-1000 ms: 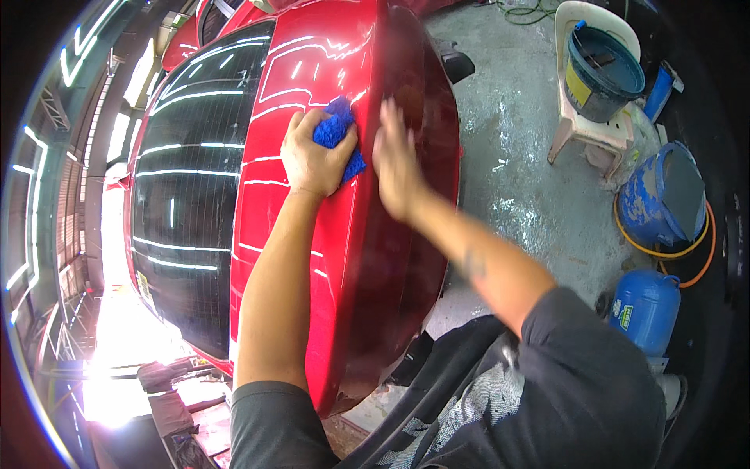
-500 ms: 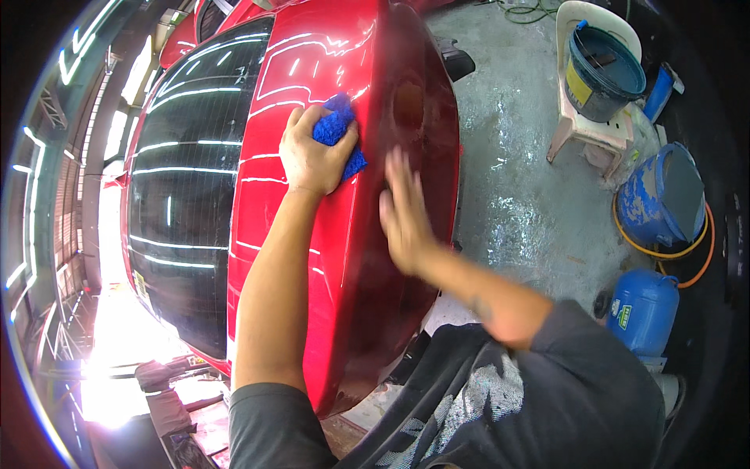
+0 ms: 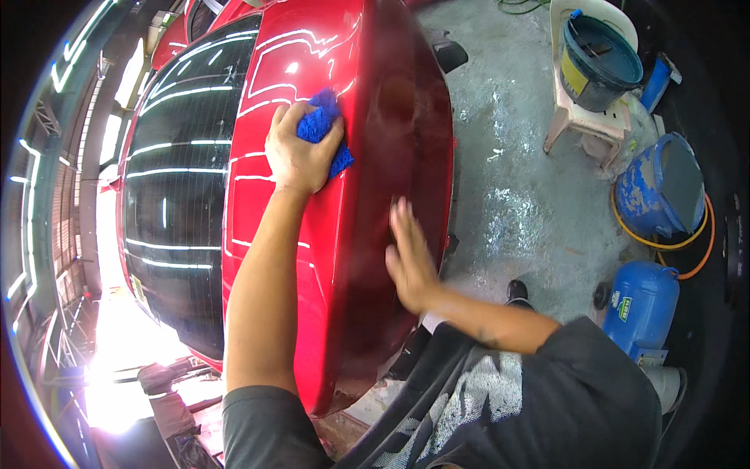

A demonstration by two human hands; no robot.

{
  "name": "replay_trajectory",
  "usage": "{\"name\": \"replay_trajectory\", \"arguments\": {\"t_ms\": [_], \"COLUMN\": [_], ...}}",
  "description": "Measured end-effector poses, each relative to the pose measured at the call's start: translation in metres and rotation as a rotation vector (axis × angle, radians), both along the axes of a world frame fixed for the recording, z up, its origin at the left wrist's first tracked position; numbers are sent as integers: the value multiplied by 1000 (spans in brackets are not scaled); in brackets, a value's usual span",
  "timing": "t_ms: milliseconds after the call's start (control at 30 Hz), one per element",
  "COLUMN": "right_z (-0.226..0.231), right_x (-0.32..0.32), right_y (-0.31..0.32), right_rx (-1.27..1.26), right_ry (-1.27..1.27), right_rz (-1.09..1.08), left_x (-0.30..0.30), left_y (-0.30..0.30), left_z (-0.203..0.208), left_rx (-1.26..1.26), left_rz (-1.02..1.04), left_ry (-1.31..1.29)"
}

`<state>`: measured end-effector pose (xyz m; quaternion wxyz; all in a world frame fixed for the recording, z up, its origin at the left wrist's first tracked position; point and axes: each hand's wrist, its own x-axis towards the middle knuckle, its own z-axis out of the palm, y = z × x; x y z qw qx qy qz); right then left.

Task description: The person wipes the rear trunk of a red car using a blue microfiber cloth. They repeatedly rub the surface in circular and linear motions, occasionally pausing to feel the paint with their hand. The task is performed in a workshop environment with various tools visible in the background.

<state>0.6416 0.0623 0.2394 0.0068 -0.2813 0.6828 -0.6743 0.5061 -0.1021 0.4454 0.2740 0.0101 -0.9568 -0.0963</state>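
A blue microfiber cloth (image 3: 319, 123) is bunched in my left hand (image 3: 295, 156), whose fingers are curled round it and press it on the glossy red panel of a car (image 3: 269, 203). Part of the cloth sticks out past the thumb toward the panel's edge. Lower and to the right, my right hand (image 3: 411, 262) lies flat with its fingers stretched out along the darker red end face of the car. Nothing is in it. Dark rear glass (image 3: 181, 180) with bright light reflections lies left of the red panel.
At the right, a dark bucket (image 3: 600, 66) stands on a pale plastic chair (image 3: 582, 125). Below it are a scuffed blue drum (image 3: 652, 187), a yellow-orange hose (image 3: 707, 242) and a blue tank (image 3: 642, 305). Wet-looking grey floor (image 3: 508, 172) runs alongside the car.
My right hand has slid down the end face, nearer to my body. My left hand and the cloth sit slightly farther left in view. A dark shoe now shows on the floor.
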Motion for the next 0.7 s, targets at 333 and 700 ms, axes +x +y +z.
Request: {"name": "replay_trajectory", "arguments": {"t_ms": [333,700], "right_z": [10,5], "right_x": [-122,-139], "right_y": [-20,-19], "right_rx": [26,66], "right_ry": [-60,-65], "right_rz": [-182,-230], "left_x": [0,-3], "left_y": [-3,3], "left_z": [-5,-1], "left_rx": [27,1], "left_rz": [1,19], "left_ry": [7,-19]}}
